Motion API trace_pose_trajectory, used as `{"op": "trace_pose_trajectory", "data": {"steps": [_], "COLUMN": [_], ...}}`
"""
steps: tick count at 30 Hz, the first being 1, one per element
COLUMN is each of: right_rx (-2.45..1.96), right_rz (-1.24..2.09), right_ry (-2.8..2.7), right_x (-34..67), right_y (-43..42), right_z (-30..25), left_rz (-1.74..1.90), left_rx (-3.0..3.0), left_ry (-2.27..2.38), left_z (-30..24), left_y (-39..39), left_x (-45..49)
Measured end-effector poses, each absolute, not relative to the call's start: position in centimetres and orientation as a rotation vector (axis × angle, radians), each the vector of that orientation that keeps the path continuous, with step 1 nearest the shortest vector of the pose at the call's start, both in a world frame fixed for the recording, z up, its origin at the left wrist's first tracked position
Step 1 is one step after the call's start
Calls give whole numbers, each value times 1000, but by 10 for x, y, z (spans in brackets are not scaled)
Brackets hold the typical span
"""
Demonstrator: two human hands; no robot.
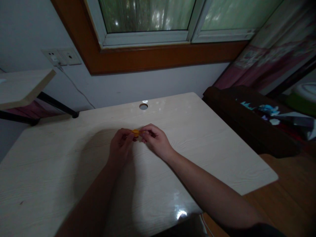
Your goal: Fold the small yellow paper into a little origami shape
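Observation:
A small orange-yellow piece (135, 132), perhaps folded paper, is held between my two hands above the pale wood-grain table (217, 144). My left hand (120, 144) pinches its left side with thumb and fingers. On the opposite side, the thumb and forefinger of my right hand (156, 140) close on its right end. The fingertips cover much of the piece, and its exact kind is too small to make out.
A round cable hole (143, 106) lies near the table's back edge. At left stands a raised shelf (27, 86) on black legs. A white cord (74, 86) runs down from the wall socket (60, 56). Dark furniture with assorted items (269, 110) stands beyond the right edge.

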State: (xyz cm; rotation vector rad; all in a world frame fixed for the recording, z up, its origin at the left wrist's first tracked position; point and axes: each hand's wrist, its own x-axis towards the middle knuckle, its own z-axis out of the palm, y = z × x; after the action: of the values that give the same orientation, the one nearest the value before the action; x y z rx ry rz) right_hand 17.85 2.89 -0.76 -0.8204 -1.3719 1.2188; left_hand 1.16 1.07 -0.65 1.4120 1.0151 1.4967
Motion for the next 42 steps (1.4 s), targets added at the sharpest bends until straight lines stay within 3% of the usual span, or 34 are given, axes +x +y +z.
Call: {"op": "trace_pose_trajectory", "data": {"steps": [17, 42], "right_rx": [-851, -831], "right_rz": [1126, 1388], "right_ry": [-1546, -1338], "right_x": [183, 180], "right_y": [33, 34], "right_z": [-10, -15], "left_rz": [1498, 1401], "left_rx": [1268, 1356], "left_ry": [1144, 1112], "left_z": [-6, -19], "left_y": [17, 17], "left_x": [10, 8]}}
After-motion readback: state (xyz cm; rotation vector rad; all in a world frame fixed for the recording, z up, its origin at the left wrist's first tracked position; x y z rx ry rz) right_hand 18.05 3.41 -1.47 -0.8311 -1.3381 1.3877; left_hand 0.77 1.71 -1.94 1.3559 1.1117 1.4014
